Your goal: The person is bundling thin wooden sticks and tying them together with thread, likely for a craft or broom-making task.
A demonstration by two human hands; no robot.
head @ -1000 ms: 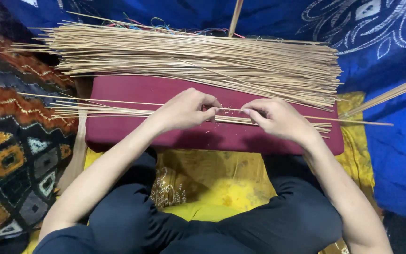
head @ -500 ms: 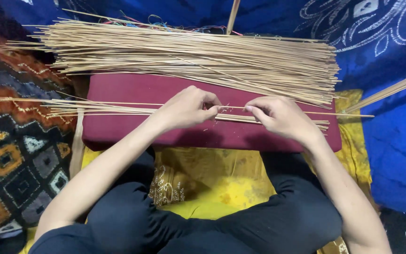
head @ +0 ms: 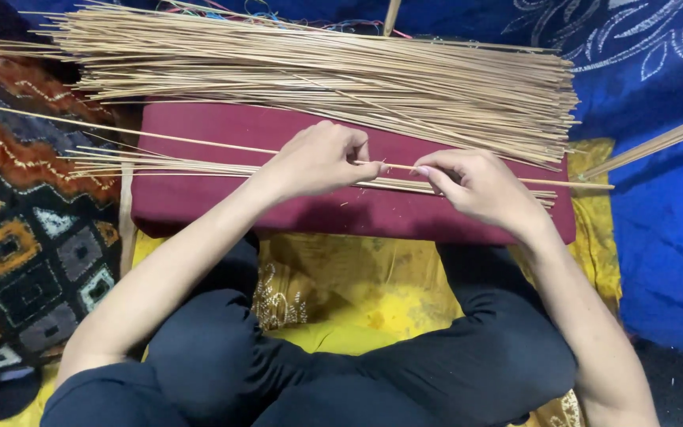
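patterned rug (head: 17,245), blue cloth (head: 658,221), yellow fabric (head: 357,285)

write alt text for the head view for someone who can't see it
Seated cross-legged, a person's left hand and right hand pinch one thin stick over a maroon cushion. A big stick pile lies beyond, a few loose sticks lie under the hands, and blue cloth is on the right.

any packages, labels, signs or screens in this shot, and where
None in view. Only a big pile of thin sticks, a maroon board on the lap, patterned cloths, and the left hand and right hand pinching one thin stick.
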